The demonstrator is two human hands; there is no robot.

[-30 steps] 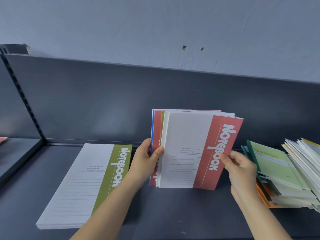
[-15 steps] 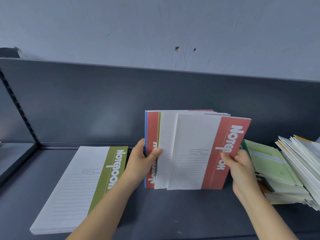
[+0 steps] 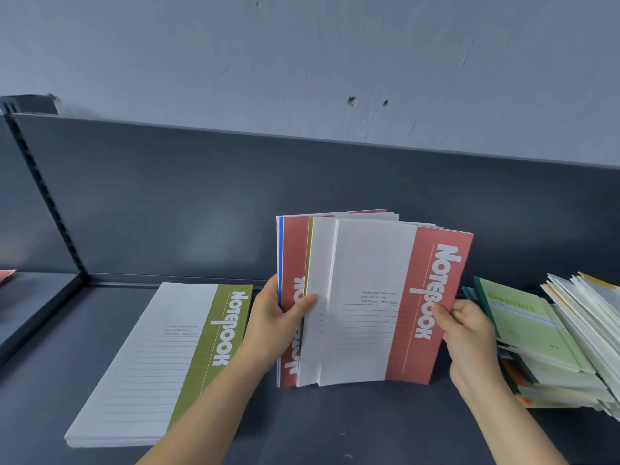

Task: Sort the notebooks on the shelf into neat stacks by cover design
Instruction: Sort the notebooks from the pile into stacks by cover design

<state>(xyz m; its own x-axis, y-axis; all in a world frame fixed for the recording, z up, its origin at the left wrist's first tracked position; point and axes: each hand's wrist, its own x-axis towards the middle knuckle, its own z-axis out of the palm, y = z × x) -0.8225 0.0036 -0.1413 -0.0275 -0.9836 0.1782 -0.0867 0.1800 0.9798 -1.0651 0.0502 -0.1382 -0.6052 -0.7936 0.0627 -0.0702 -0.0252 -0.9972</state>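
Observation:
Standing upright on the dark shelf [image 3: 335, 427] is a fanned bundle of notebooks. My left hand [image 3: 278, 317] grips its left edge, thumb across a red-banded cover [image 3: 293, 256]; blue and green edges show beside it. The front red-banded notebook [image 3: 432, 297], white with "Notebook" lettering, is pinched at its right edge by my right hand [image 3: 466, 327]. A neat stack of green-banded notebooks [image 3: 174, 357] lies flat to the left.
A messy pile of mixed notebooks [image 3: 550, 340], a light green "Gambol" cover on top, leans at the right. The dark back panel [image 3: 201, 203] rises behind the shelf. A slotted upright [image 3: 43, 196] divides off a left bay where a red corner [image 3: 5, 275] shows.
My right hand has drawn the front red notebook a little to the right, spreading the fan wider. My left hand keeps its grip on the bundle.

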